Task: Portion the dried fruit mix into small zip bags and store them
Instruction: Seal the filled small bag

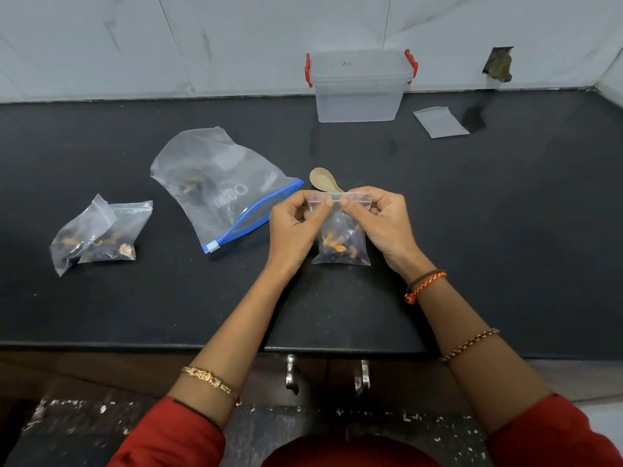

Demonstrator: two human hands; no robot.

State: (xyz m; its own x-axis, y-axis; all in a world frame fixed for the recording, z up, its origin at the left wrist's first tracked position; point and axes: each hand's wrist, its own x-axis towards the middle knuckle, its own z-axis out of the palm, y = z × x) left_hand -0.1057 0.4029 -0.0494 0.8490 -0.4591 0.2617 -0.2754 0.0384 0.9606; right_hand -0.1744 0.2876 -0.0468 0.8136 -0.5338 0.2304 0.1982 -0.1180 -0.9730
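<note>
Both hands at mid-desk, working one small zip bag (341, 242). Left hand (294, 227) pinches the bag's top strip between thumb and fingers on its left end; right hand (381, 217) pinches the same strip at the right, thumbs nearly meeting at centre. Bag stands upright, bottom touching the dark desk (505, 230), with orange and dark fruit pieces settled low inside.

Just behind the hands lies a pale spoon (323, 179). To the left, the large slider bag (222, 183) lies flat, blue track toward the hands, some mix visible inside. Farther left, two filled small bags (97, 232) rest overlapping. At the back against the wall, a clear storage box (359, 84) with red clips, lid on. Right of it, one flat empty bag (440, 122).
</note>
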